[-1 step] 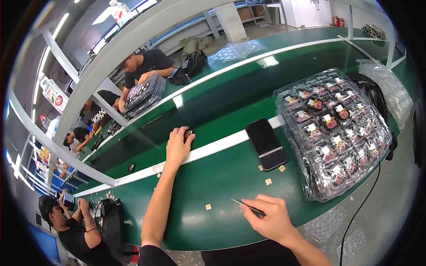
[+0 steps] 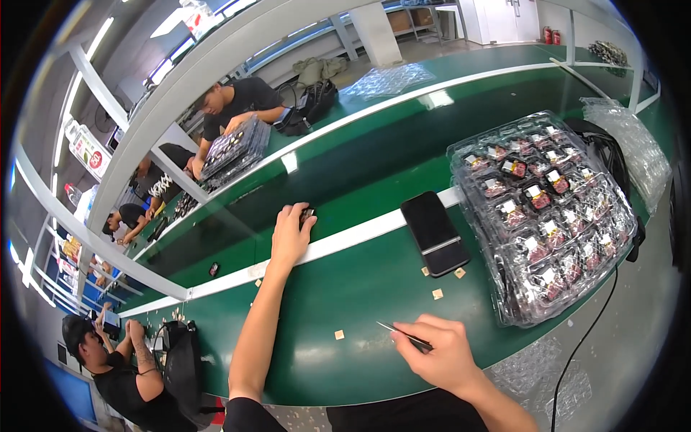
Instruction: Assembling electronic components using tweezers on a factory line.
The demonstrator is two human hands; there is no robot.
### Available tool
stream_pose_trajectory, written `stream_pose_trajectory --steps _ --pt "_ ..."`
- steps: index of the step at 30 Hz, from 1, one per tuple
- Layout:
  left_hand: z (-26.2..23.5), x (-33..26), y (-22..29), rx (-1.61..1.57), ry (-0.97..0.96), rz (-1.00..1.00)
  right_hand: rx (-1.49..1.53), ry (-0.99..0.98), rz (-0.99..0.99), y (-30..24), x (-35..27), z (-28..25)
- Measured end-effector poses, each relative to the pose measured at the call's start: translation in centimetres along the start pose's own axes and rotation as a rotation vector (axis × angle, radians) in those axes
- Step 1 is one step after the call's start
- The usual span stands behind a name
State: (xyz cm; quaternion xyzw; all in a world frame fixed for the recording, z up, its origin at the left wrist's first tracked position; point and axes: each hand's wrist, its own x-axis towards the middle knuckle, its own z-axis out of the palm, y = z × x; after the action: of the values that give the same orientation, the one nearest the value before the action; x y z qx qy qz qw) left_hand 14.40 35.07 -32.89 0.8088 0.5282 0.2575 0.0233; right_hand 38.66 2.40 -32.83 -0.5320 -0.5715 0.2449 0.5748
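The left hand [image 2: 290, 234] reaches over the white strip [image 2: 360, 241]. Its thumb and fingers are bent close and pinch a small dark part [image 2: 308, 212]. The fingers hide some of it, so I can't tell if it is lifted off the green. The right hand [image 2: 443, 353], nearer the body, is curled around thin tweezers [image 2: 389, 327], and the tip points to the left. I can't tell if the two points touch.

A soft pinch by the edges would suit the left hand, because the part is so small. The right hand would do well with a loose hold near the middle and the sharp tip away from the other hand.

The tweezers look hard and thin, with a shiny tip. The worktop [image 2: 317, 367] under the hands is smooth, green and a bit shiny. A flat tan square [image 2: 340, 335] lies left of the right hand. Above that hand is a flat, dark, glossy phone [image 2: 432, 230]. To its upper right are clear, bumpy plastic trays [image 2: 512, 306] with small dark parts in their pockets.
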Motion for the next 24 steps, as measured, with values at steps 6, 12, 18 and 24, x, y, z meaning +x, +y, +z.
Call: stream_pose_trajectory --steps 6,12,18,24 --pt "-4.0 -4.1 7.8 -0.281 -0.318 0.411 -0.029 0.030 0.043 0.0 0.4 -0.2" --pt "-6.7 -11.5 12.4 -0.132 -0.497 0.615 -0.064 0.052 0.060 -0.5 0.6 -0.3" --pt "-5.9 -13.1 9.7 -0.267 -0.388 0.544 -0.084 0.042 0.088 -0.3 1.0 0.2" --pt "-5.7 -13.0 8.7 -0.438 -0.466 0.543 -0.079 0.011 0.129 -0.2 1.0 0.1"
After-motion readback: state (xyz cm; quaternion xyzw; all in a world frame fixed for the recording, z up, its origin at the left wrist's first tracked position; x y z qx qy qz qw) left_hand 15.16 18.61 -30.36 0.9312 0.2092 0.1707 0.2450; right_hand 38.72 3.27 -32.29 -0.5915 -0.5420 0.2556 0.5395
